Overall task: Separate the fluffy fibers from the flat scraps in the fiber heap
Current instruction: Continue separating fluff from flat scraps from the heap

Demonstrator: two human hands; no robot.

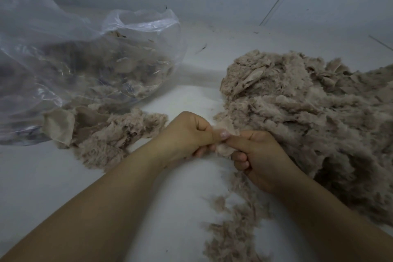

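A big heap of beige fluffy fibers (302,112) lies on the white surface at the right. At its near left edge both my hands hold one small beige scrap (225,128). My left hand (187,134) pinches it between thumb and curled fingers. My right hand (255,155) grips the same scrap from the right, fingers curled under it. A smaller pile of fluffy and flat pieces (106,134) lies to the left of my hands, with a flat scrap (58,126) at its left end.
A large clear plastic bag (63,59) holding more beige pieces lies at the left, its mouth facing right. Loose fiber tufts (229,225) are strewn on the white surface (191,95) under my right forearm. A grey wall rises behind.
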